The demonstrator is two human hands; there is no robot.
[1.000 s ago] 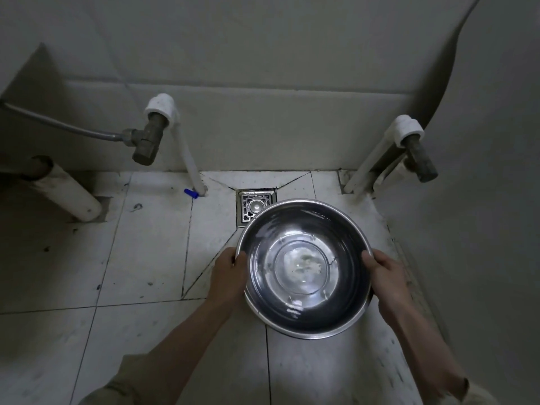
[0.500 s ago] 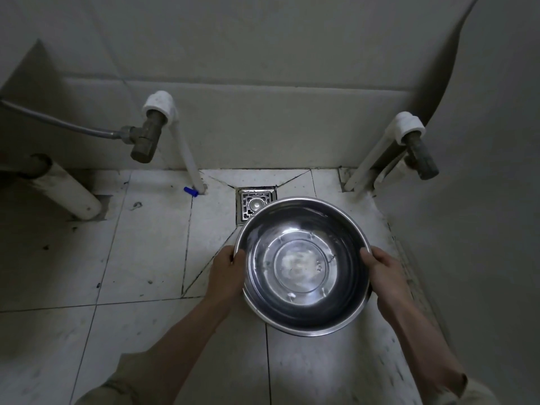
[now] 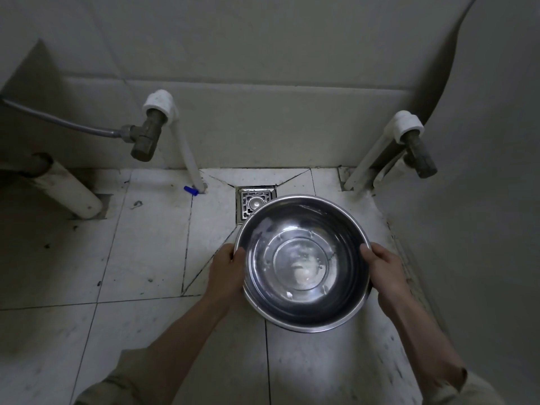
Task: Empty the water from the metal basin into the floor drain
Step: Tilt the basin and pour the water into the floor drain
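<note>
I hold a round shiny metal basin [image 3: 304,263] above the tiled floor, roughly level, with a shallow layer of water shimmering in its bottom. My left hand [image 3: 226,271] grips the rim on the left side and my right hand [image 3: 382,268] grips the rim on the right. The square metal floor drain [image 3: 252,201] lies in the floor by the back wall; the basin's far edge covers its near right part.
A white pipe with a brass valve [image 3: 147,138] and a hose rises left of the drain, with a small blue cap [image 3: 190,190] at its foot. Another valve [image 3: 418,154] juts out at the right wall. A thick white pipe [image 3: 68,191] slants at far left.
The basin has shifted slightly forward toward the drain and the water inside sloshes; both hands keep the same grip on the rim.
</note>
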